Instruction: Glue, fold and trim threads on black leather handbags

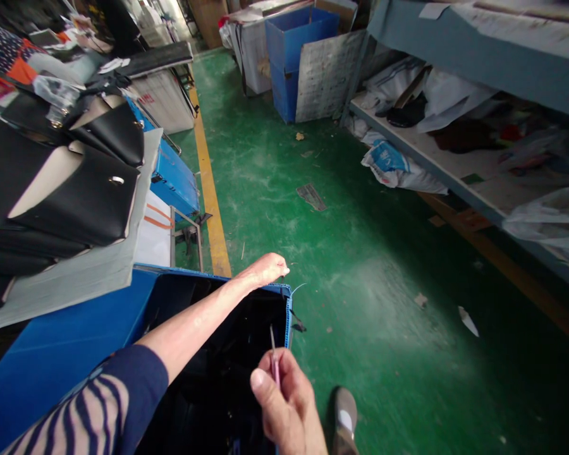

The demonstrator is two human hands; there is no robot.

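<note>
My left hand [269, 269] reaches out over the far corner of a blue corrugated plastic box [90, 309]. Its fingers are pinched together, and whatever they may hold is too small to make out. Closer to me, my right hand [291, 395] is closed around a small pink-handled tool with a thin metal point [275, 366], which points up and away. That hand is above the right side of the box. Dark contents, hard to distinguish, lie in the shadow inside. A loose pale strand sticks out from the box's corner.
Black bags [85, 196] are stacked on a grey board [99, 278] at left. Past them are a blue crate [175, 177] and a yellow floor line [211, 189]. A loaded shelf [408, 142] runs along the right; a tall blue box [284, 69] stands ahead. Scraps litter the green floor [360, 253].
</note>
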